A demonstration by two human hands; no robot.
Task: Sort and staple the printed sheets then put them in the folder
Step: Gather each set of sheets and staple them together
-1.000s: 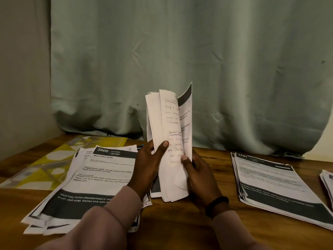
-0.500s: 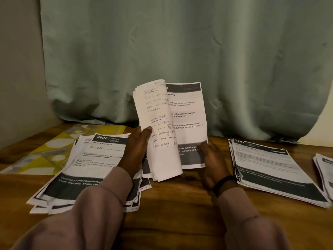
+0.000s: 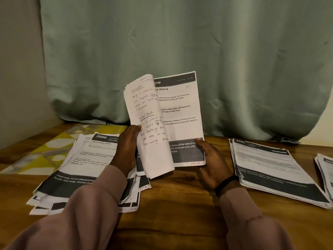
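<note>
A wooden counter (image 3: 180,204) is carrying several paper piles. A loose stack of printed sheets (image 3: 81,170) is lying at left beside a yellow patterned folder (image 3: 41,156), while two neater stacks (image 3: 270,170) are sitting at right.

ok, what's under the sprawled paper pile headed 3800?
Under the 3800 pile, a yellow patterned folder sticks out at the far left on the wooden table. How far it runs beneath, and any stapler, is covered.

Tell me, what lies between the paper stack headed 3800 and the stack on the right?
In the head view, between the 3800 stack and right stack: both hands holding a sheaf above bare table.
</note>
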